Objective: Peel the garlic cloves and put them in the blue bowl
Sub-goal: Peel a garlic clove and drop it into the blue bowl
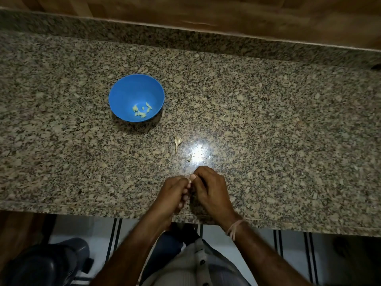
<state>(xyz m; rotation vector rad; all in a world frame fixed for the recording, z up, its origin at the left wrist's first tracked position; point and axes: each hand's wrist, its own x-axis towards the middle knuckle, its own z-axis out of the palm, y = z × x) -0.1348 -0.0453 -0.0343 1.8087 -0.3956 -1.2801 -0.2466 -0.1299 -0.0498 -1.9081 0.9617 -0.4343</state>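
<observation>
A blue bowl [123, 89] stands on the granite counter, left of centre, with several peeled garlic cloves [141, 111] lying in its bottom. My left hand [174, 193] and my right hand [210, 188] meet near the counter's front edge. Their fingertips pinch a small garlic clove [189, 179] between them; most of it is hidden by the fingers. A garlic remnant with its stalk [177, 141] lies on the counter beyond my hands. A small scrap of garlic skin [190, 157] lies closer, beside a bright light reflection.
The speckled granite counter [268, 120] runs the full width, with a raised granite strip and a wooden wall [206, 11] behind it. Below the front edge are a tiled floor and a dark bin-like object [47, 263] at lower left.
</observation>
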